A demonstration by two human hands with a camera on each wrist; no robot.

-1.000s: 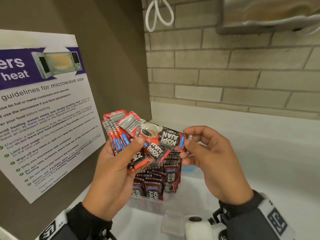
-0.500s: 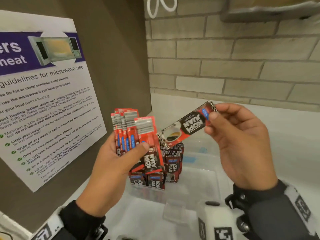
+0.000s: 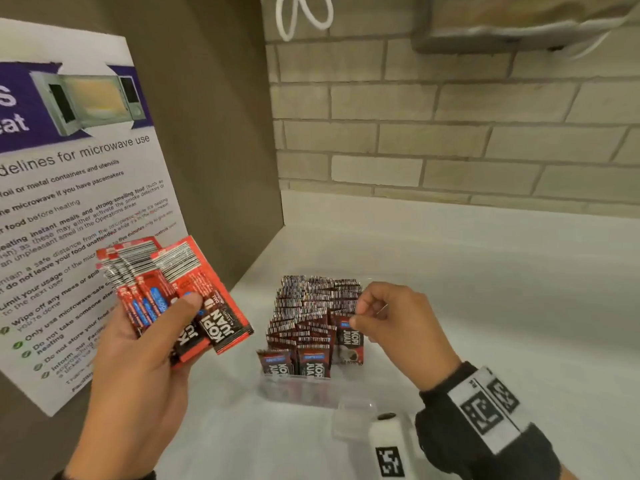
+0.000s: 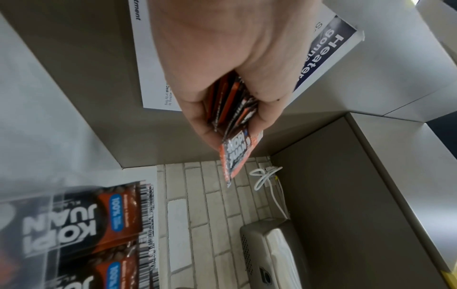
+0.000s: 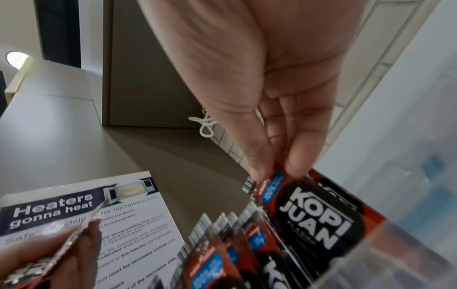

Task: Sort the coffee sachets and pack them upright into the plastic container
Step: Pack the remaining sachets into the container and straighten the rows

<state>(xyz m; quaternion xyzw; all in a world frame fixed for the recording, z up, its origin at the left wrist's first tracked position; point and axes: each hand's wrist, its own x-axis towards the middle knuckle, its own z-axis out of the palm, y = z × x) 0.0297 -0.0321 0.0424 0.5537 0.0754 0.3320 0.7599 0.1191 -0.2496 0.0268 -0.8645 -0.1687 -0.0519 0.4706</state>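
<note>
My left hand [image 3: 149, 337] grips a fanned stack of red and black coffee sachets [image 3: 180, 292], thumb across their fronts; the left wrist view shows the same stack [image 4: 235, 121] squeezed between thumb and fingers. A clear plastic container [image 3: 298, 389] on the white counter holds several rows of sachets [image 3: 311, 313] standing upright. My right hand [image 3: 367, 313] pinches the top of one sachet [image 3: 349, 337] standing at the right side of the container. In the right wrist view, thumb and fingers [image 5: 279, 174] pinch that sachet [image 5: 319, 215] by its top edge.
A microwave guidelines poster [image 3: 69, 202] leans on the brown panel at left. The brick wall [image 3: 450, 133] stands behind the white counter [image 3: 485, 289]. A small clear lid [image 3: 349, 420] lies in front of the container. A white cable loop [image 3: 301, 15] hangs above.
My right hand has carried the single sachet down from mid-air into the right side of the container. The left hand has kept its stack and moved a little left.
</note>
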